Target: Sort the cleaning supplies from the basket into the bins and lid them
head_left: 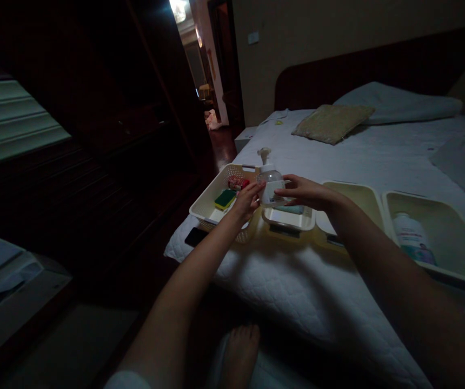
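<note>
Between my two hands is a clear pump bottle (271,181) with a white label and a pale pump top, held upright above the bins. My left hand (247,202) grips its left side, and my right hand (303,192) has its fingers on the right side. Below the bottle is a small white bin (289,220) with a pale bluish item in it. To the left, a white perforated basket (204,208) holds a green and yellow sponge (225,199) and a red item (238,183) whose kind I cannot make out.
Two cream bins stand on the right, one bare-walled (356,194) and one (455,237) with a white bottle (413,237) lying inside. A dark phone-like object (196,236) lies at the corner of the bed (273,270). Farther back are a beige cushion (333,123) and headboard (378,67).
</note>
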Motion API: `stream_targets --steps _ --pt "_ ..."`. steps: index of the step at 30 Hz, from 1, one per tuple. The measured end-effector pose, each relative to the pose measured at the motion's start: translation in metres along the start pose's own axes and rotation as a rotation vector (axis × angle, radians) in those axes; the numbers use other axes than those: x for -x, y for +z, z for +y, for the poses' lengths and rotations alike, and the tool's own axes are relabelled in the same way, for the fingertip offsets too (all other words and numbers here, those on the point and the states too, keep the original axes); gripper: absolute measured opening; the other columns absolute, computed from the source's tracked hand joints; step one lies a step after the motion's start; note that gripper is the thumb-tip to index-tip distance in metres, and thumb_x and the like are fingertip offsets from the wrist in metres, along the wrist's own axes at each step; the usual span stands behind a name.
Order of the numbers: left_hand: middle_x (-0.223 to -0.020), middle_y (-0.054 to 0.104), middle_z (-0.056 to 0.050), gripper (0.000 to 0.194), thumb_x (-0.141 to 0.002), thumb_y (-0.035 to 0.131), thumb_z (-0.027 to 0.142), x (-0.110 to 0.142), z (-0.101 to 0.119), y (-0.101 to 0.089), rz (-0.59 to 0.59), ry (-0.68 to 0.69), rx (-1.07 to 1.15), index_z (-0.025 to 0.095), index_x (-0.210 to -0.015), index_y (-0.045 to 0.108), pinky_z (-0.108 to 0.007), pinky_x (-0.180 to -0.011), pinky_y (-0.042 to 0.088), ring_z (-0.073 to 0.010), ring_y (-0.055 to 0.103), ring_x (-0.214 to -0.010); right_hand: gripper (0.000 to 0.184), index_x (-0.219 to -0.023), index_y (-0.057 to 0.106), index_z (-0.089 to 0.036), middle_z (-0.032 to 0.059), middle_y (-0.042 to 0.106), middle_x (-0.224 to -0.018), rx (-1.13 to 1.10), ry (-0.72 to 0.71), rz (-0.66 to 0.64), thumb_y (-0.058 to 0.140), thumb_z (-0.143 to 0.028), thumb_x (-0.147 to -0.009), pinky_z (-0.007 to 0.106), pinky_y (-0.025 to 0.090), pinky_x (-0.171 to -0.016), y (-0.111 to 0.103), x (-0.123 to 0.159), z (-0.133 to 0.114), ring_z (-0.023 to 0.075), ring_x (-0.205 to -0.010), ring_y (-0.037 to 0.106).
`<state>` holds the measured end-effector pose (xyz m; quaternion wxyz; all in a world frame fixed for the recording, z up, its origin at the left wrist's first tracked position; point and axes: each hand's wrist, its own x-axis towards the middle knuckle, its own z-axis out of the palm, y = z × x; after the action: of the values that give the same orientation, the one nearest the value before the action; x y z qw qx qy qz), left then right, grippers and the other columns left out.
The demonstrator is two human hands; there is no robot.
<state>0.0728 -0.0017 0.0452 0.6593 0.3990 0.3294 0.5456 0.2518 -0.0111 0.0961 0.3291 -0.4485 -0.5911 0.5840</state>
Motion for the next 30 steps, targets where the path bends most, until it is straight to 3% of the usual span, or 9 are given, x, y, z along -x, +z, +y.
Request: stream_targets --steps 4,13,18,24,27,30 --pt "-0.092 0.068 -0.002 0.039 -0.058 0.082 0.042 0.002 -0.001 -0.002 0.042 -0.028 -0.053 0.019 -0.088 0.070 -0.024 -0.076 0.044 -0.0144 0.060 -0.089 0.044 -0.108 0.056 -0.019 0.0082 0.067 -0.102 0.038 0.016 0.011 0.077 -0.025 -0.070 0.031 0.056 -0.071 0.003 0.000 0.002 0.0183 -0.088 0.066" --pt "-0.095 0.068 -0.002 0.043 -0.055 0.084 0.042 0.004 0.001 -0.005 0.001 -0.071 -0.039 0.021 -0.089 0.069 -0.024 -0.075 0.044 -0.0138 0.059 -0.087 0.050 -0.110 0.054 -0.020 0.0067 0.068 -0.094 0.116 -0.004 0.115 0.079 -0.030 -0.067 0.028 0.052 -0.062 0.006 -0.002 0.009 0.0179 -0.080 0.066" --pt "-0.097 0.068 -0.003 0.043 -0.058 0.083 0.042 0.005 0.000 -0.006 -0.012 -0.084 -0.043 0.020 -0.091 0.069 -0.023 -0.075 0.044 -0.0129 0.060 -0.085 0.050 -0.109 0.054 -0.021 0.0059 0.068 -0.091 0.141 -0.029 0.136 0.078 -0.033 -0.067 0.031 0.053 -0.065 0.010 -0.001 0.011 0.0189 -0.080 0.066" --pt "-0.103 0.066 -0.006 0.045 -0.059 0.083 0.038 0.005 0.002 -0.008 -0.068 -0.074 -0.006 0.018 -0.096 0.067 -0.024 -0.076 0.046 -0.0140 0.061 -0.088 0.060 -0.111 0.051 -0.021 0.0073 0.067 -0.095 0.200 -0.142 0.277 0.080 -0.038 -0.061 0.035 0.055 -0.071 0.018 -0.007 0.023 0.0211 -0.083 0.065" --pt "-0.102 0.065 -0.005 0.042 -0.059 0.083 0.031 0.006 0.003 -0.007 -0.001 -0.054 0.008 0.019 -0.096 0.065 -0.024 -0.079 0.046 -0.0136 0.061 -0.090 0.063 -0.113 0.049 -0.021 0.0088 0.065 -0.101 0.284 -0.217 0.332 0.077 -0.042 -0.061 0.039 0.054 -0.071 0.018 -0.014 0.032 0.0233 -0.084 0.064" --pt "-0.097 0.065 -0.003 0.037 -0.061 0.081 0.028 0.006 0.004 -0.005 0.052 -0.040 -0.009 0.020 -0.093 0.063 -0.029 -0.086 0.046 -0.0135 0.061 -0.089 0.067 -0.115 0.050 -0.020 0.0104 0.062 -0.104 0.505 -0.356 0.414 0.077 -0.041 -0.058 0.045 0.053 -0.077 0.012 -0.017 0.038 0.0272 -0.090 0.062"
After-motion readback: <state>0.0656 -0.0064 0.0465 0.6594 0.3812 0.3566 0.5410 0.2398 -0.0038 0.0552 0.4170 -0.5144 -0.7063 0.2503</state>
